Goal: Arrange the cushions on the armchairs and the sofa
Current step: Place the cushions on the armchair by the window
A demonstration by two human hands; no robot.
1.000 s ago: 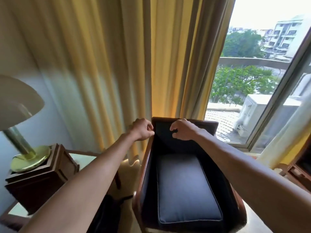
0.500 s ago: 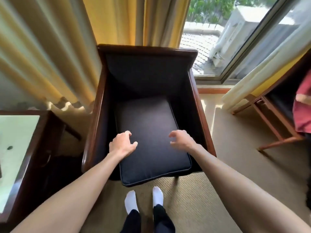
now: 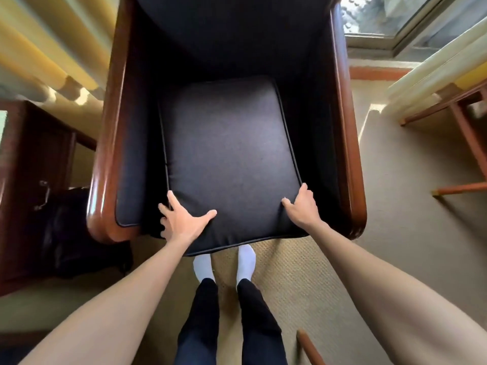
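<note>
A dark navy seat cushion (image 3: 229,159) lies in a wooden armchair (image 3: 347,143) with dark upholstery, and its front edge sticks out past the arm fronts. My left hand (image 3: 184,219) holds the cushion's front left corner, thumb on top and fingers curled round the side edge. At the front right corner my right hand (image 3: 300,204) holds the edge, thumb on top, the other fingers down along the side. The chair's back pad (image 3: 232,30) is in shadow at the top.
A dark wooden side table (image 3: 34,159) stands to the left with a black bag (image 3: 79,233) on the floor beside it. Yellow curtains (image 3: 52,40) hang behind, a window (image 3: 400,14) is at upper right. Wooden furniture legs (image 3: 466,143) stand right. My socked feet (image 3: 224,264) touch the chair front.
My view has tilted further down and closer. Both hands slid from the middle of the cushion's top outward and forward to its front corners and took hold of them.
</note>
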